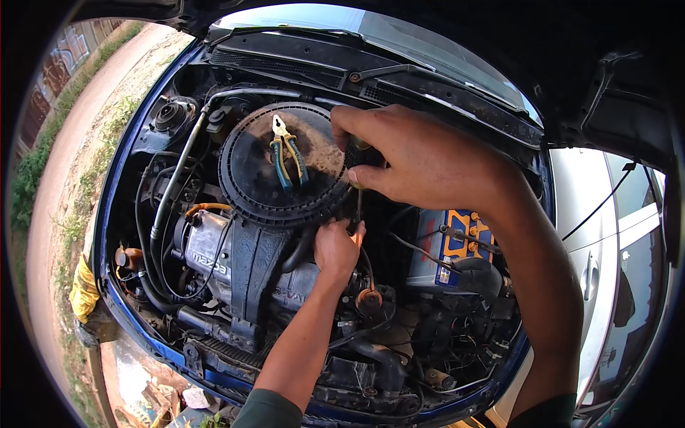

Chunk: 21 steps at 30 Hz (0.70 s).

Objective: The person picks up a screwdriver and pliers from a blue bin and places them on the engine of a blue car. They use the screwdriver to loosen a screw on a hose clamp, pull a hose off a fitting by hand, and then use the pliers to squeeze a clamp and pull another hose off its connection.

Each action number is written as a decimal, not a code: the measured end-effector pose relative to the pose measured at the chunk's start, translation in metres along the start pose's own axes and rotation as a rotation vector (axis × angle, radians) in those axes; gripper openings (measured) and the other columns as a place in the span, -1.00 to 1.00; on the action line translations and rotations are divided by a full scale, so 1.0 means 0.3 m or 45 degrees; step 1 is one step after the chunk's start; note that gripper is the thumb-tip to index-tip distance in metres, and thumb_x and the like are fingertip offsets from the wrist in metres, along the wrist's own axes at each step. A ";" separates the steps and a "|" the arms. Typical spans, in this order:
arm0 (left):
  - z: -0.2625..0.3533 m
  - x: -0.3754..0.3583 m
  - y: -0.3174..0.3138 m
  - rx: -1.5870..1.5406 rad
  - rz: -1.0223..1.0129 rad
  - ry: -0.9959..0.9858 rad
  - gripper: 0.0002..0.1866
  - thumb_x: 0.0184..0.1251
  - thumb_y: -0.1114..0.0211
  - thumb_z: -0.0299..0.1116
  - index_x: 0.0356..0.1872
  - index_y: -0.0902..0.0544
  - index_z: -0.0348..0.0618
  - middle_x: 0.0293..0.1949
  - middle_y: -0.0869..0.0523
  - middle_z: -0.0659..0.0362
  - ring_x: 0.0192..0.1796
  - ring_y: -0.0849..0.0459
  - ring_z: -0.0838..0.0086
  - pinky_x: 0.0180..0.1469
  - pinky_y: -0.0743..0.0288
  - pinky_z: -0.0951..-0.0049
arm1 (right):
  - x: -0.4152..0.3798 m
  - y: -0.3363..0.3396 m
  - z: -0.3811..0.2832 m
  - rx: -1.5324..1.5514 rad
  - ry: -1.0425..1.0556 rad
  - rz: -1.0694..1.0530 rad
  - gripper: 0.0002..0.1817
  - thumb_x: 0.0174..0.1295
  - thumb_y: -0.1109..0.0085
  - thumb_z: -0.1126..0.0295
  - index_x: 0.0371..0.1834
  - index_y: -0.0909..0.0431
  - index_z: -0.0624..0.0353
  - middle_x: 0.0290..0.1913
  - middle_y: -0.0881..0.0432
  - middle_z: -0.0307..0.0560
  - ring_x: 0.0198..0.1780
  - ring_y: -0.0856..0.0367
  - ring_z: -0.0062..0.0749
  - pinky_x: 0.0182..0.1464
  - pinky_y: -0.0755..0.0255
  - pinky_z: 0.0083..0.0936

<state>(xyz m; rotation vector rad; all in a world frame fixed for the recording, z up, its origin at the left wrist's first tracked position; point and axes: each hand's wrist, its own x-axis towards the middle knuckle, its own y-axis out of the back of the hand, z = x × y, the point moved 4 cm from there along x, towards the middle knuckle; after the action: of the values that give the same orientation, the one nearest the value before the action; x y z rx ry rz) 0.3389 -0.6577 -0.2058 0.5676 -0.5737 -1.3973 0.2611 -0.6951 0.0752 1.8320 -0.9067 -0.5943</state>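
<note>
My right hand (399,146) is closed around the dark handle of a screwdriver (359,202), which stands roughly upright at the right edge of the air filter housing (242,164). Its thin shaft points down into the engine bay. Just below, my left hand (338,248) has its fingers closed near the lower part of the shaft, beside a black hose (300,250). Whatever those fingers grip is hidden from view. A pair of combination pliers (289,157) with teal and yellow handles lies on top of the round housing.
A battery (428,267) with a blue and yellow label sits right of my hands. The engine cover (203,250) is at the left, with cables and hoses all around. Above is the raised hood (606,57). A white car (589,235) stands alongside.
</note>
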 end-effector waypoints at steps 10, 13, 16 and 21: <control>0.004 0.000 0.002 -0.009 -0.062 0.042 -0.61 0.36 -0.50 -0.08 -0.10 -0.85 -0.26 -0.03 -0.80 -0.13 0.04 -0.77 -0.09 0.11 -0.67 0.03 | -0.003 -0.009 0.005 -0.346 -0.251 0.241 -0.61 0.31 -0.51 0.24 0.02 -0.66 0.31 -0.22 -0.76 0.17 -0.18 -0.80 0.04 -0.02 -0.64 -0.12; 0.014 -0.001 0.013 -0.020 -0.077 0.055 -0.61 0.35 -0.50 -0.08 -0.10 -0.85 -0.26 -0.03 -0.80 -0.13 0.05 -0.78 -0.08 0.11 -0.67 0.03 | 0.013 -0.049 0.041 -0.282 -0.066 0.377 -0.62 0.33 -0.49 0.26 0.03 -0.62 0.29 -0.10 -0.75 0.10 -0.05 -0.78 0.01 0.06 -0.63 -0.12; 0.004 0.000 -0.002 -0.012 -0.012 0.012 -0.61 0.36 -0.50 -0.08 -0.11 -0.85 -0.26 -0.04 -0.81 -0.13 0.04 -0.78 -0.08 0.10 -0.68 0.03 | 0.011 -0.043 0.043 -0.002 0.084 0.301 -0.63 0.35 -0.46 0.29 0.06 -0.56 0.23 0.07 -0.72 0.05 0.12 -0.72 0.01 0.20 -0.54 -0.11; 0.006 -0.001 0.003 -0.002 -0.041 0.017 -0.61 0.36 -0.50 -0.07 -0.12 -0.85 -0.27 -0.05 -0.81 -0.15 0.03 -0.78 -0.08 0.10 -0.68 0.03 | -0.024 -0.012 0.056 0.229 0.065 0.064 -0.65 0.36 -0.44 0.32 0.08 -0.55 0.22 0.07 -0.71 0.02 0.13 -0.70 -0.08 0.22 -0.48 -0.11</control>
<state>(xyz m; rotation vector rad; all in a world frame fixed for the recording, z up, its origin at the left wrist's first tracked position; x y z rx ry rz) 0.3383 -0.6573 -0.2039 0.5871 -0.5545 -1.4232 0.2457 -0.6975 0.0650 1.9693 -0.9956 -0.4450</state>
